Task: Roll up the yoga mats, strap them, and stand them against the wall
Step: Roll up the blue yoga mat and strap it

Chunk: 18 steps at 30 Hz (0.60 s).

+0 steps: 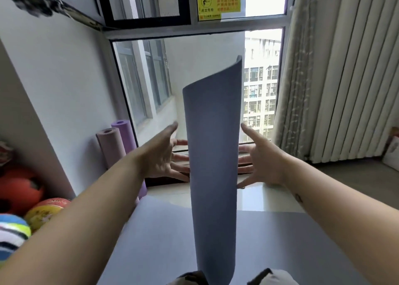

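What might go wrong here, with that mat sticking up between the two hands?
The blue-grey yoga mat rears up loosely curled, and neither the left hand nor the right hand grips it, so it may flop down flat or roll crooked. If it topples leftward, it might knock the pink rolled mat and purple rolled mat standing by the window.

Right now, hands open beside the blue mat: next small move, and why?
Probably close both hands onto the upright curl of the blue mat. The left hand and right hand flank it with fingers spread, gripping nothing; the curl is loose and the rest lies flat.
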Tool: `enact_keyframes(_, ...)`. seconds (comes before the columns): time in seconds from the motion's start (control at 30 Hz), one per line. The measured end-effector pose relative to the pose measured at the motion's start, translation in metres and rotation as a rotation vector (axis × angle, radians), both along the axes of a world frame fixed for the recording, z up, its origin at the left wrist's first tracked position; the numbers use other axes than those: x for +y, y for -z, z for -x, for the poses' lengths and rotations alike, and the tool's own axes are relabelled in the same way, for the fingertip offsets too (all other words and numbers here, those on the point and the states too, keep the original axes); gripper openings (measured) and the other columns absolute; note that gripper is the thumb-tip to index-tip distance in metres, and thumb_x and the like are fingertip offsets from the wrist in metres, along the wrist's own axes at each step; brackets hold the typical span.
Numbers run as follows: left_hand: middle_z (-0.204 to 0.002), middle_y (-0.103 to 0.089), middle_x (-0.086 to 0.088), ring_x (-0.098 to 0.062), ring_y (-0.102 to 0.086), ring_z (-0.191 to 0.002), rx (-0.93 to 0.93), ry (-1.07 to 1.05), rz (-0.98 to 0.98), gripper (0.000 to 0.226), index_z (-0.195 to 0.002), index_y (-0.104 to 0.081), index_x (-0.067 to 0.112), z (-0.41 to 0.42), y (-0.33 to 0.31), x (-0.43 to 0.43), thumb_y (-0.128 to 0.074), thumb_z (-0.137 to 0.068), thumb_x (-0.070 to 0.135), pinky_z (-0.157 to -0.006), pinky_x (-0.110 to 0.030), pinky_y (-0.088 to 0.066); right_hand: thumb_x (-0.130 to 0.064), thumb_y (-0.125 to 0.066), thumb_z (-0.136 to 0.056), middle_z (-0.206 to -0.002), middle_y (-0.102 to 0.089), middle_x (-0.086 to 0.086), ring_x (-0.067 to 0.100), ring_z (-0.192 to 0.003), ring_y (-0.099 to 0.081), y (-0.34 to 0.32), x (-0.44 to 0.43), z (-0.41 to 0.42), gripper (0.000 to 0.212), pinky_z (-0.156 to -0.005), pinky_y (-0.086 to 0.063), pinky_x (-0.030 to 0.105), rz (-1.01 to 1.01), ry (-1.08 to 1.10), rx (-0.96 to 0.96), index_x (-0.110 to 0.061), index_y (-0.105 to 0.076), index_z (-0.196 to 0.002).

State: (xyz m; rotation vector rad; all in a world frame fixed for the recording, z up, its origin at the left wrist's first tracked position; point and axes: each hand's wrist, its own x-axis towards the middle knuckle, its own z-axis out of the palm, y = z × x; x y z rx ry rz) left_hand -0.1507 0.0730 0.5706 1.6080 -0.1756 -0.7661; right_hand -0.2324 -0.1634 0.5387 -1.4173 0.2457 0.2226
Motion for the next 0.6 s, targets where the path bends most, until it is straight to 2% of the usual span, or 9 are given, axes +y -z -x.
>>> enact_keyframes(0.07,-0.127,-0.059,-0.025,-0.044,-0.061,-0.11,0.092,0.077,-0.014,0.107,-0.134,-0.045,0.013,-0.004,-0.011,0.002,-0.028,-0.065,0.094,-0.086,-0.051,-0.053,-0.088,-0.046,-0.06,-0.122,-0.063,0.018,0.039,-0.112,-0.06,-0.01,0.001,0.0,0.1,-0.089,-0.047,0.064,0.004,-0.068,0.02,-0.015,-0.056,-0.127)
enact_keyframes(0.17,-0.128,-0.057,-0.028,-0.047,-0.06,-0.11,0.127,0.106,-0.06,0.13,-0.14,-0.04,0.006,-0.004,-0.023,0.002,-0.029,-0.051,0.099,-0.088,-0.055,-0.052,-0.091,-0.044,-0.057,-0.133,-0.055,0.016,0.042,-0.121,-0.052,-0.015,0.008,0.0,0.103,-0.095,-0.038,0.071,0.002,-0.122,0.022,-0.027,-0.046,-0.136)
enact_keyframes(0.27,-0.136,-0.05,-0.028,-0.051,-0.057,-0.112,0.142,0.11,-0.099,0.136,-0.144,-0.037,0.006,-0.009,-0.023,0.002,-0.033,-0.046,0.101,-0.094,-0.061,-0.045,-0.092,-0.042,-0.054,-0.137,-0.052,0.014,0.042,-0.122,-0.05,-0.013,0.016,-0.002,0.092,-0.092,-0.035,0.075,-0.014,-0.126,-0.013,-0.044,-0.04,-0.133)
enact_keyframes(0.4,-0.133,-0.051,-0.031,-0.054,-0.055,-0.113,0.115,0.169,-0.105,0.127,-0.147,-0.034,0.021,-0.01,-0.027,0.003,-0.03,-0.048,0.101,-0.095,-0.064,-0.043,-0.092,-0.041,-0.051,-0.131,-0.058,0.014,0.041,-0.116,-0.056,-0.011,0.018,-0.008,0.098,-0.087,-0.036,0.077,-0.017,-0.11,-0.017,-0.042,-0.04,-0.136)
enact_keyframes(0.5,-0.129,-0.055,-0.03,-0.051,-0.057,-0.111,0.097,0.269,-0.137,0.129,-0.144,-0.04,0.015,-0.01,-0.039,0.01,-0.012,-0.051,0.101,-0.097,-0.06,-0.042,-0.091,-0.041,-0.052,-0.127,-0.061,0.015,0.04,-0.113,-0.059,-0.012,0.019,-0.01,0.093,-0.088,-0.034,0.078,-0.019,-0.136,-0.014,-0.041,-0.043,-0.131)
enact_keyframes(0.6,-0.13,-0.055,-0.028,-0.045,-0.059,-0.112,0.083,0.357,-0.176,0.132,-0.139,-0.046,0.012,-0.014,-0.047,0.015,-0.012,-0.046,0.1,-0.087,-0.054,-0.051,-0.092,-0.041,-0.056,-0.133,-0.057,0.014,0.041,-0.119,-0.054,-0.014,0.018,-0.014,0.095,-0.092,-0.031,0.079,-0.013,-0.186,-0.01,-0.041,-0.038,-0.135)
